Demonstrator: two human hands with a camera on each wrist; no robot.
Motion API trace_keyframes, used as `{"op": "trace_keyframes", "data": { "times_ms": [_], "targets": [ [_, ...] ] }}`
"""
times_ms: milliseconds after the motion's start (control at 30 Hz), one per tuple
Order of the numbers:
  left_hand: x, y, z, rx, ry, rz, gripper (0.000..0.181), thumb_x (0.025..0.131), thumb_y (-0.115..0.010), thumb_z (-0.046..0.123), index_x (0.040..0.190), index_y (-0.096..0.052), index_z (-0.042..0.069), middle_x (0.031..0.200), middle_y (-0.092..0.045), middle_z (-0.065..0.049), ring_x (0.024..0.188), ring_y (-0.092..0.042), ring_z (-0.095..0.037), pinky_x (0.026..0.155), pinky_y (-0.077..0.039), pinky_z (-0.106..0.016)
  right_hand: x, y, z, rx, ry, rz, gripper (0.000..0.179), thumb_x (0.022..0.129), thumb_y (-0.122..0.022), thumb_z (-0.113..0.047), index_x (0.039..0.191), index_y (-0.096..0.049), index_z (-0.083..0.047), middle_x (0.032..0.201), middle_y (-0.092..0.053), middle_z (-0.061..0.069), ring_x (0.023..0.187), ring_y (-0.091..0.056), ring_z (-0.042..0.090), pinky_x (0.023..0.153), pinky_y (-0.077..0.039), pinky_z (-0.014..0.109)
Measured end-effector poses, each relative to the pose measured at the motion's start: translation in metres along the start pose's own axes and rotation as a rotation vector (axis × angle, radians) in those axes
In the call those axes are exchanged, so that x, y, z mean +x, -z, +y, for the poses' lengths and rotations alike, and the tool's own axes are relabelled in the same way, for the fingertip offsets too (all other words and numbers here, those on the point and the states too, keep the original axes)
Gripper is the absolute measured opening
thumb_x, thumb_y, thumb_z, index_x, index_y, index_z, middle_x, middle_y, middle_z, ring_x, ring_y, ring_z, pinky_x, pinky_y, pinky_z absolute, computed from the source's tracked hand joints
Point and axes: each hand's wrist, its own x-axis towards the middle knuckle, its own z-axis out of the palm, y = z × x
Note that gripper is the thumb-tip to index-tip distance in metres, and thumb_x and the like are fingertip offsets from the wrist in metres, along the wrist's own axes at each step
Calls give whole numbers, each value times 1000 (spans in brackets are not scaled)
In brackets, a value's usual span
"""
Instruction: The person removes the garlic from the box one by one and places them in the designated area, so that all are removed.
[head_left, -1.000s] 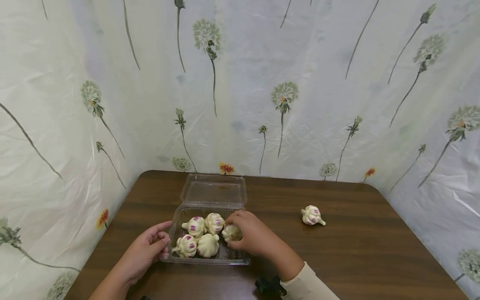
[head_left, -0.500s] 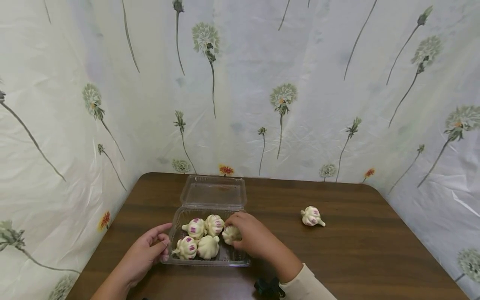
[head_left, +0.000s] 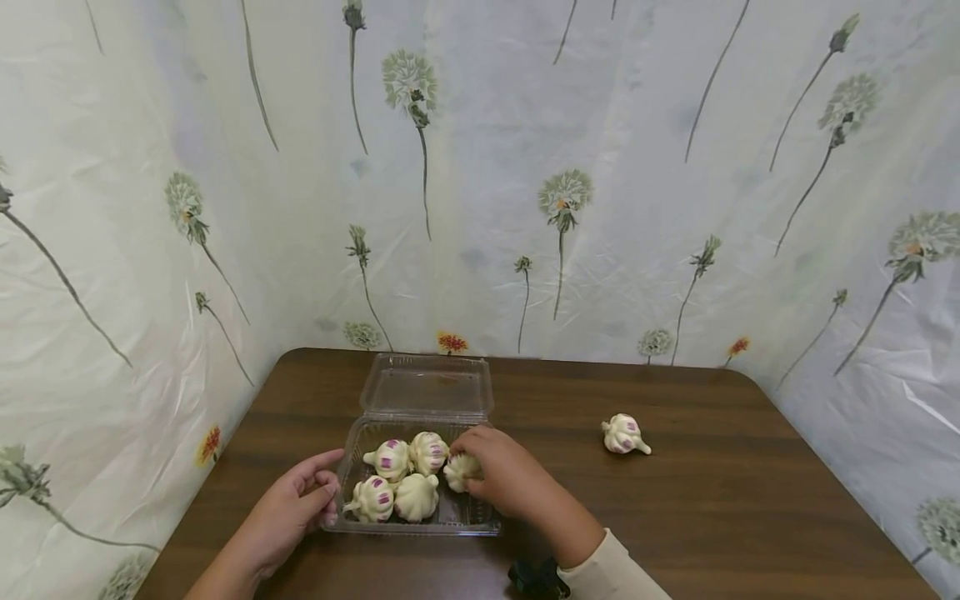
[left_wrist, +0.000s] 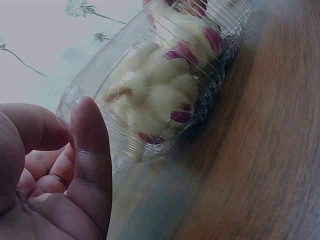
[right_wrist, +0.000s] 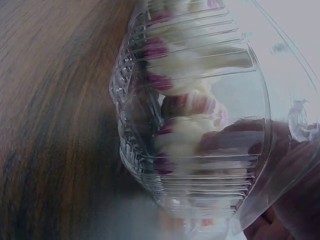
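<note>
A clear plastic clamshell box [head_left: 480, 529] sits at the table's left side with several cream, purple-marked garlic bulbs in it. My left hand [head_left: 288, 508] is at the box's left side; in the left wrist view its thumb [left_wrist: 90, 130] and forefinger pinch the rim. Inside the box at the right, my right hand [head_left: 513, 475] grips a garlic bulb [head_left: 458, 472] from above, fingers curled round it. Seen through the box wall [right_wrist: 240, 80], the right fingers [right_wrist: 235, 140] lie against that bulb. Another garlic bulb [head_left: 624, 434] lies alone on the table to the right.
The box's hinged lid [head_left: 429, 392] lies folded back towards the rear edge of the brown wooden table [head_left: 712, 508]. A flower-printed curtain [head_left: 487, 208] stands behind and along the sides. A dark object [head_left: 538, 577] shows by the right wrist.
Almost nothing differs. The right hand stays on its garlic bulb and the left hand at the rim; the whole head view has shifted slightly.
</note>
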Motion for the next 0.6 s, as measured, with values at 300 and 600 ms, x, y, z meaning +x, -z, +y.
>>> {"op": "trace_keyframes", "data": {
  "times_ms": [300,600],
  "targets": [
    [1,0,-2,7,2,-4,61,107,-52,3,162,-26,0,109,-51,-6,84,-57,-13,71,-58,-25,0,0,1,15,4,7,34,88,-84,-12,119,-71,-12,121,-66,1,112,-62,18,91,-56,35],
    [2,1,-2,3,4,4,61,107,-52,2,162,-28,0,110,-52,-6,85,-57,-13,72,-58,-25,0,1,0,65,-5,18,32,89,-81,-10,119,-71,-11,122,-66,2,111,-62,18,90,-56,34]
  ]
}}
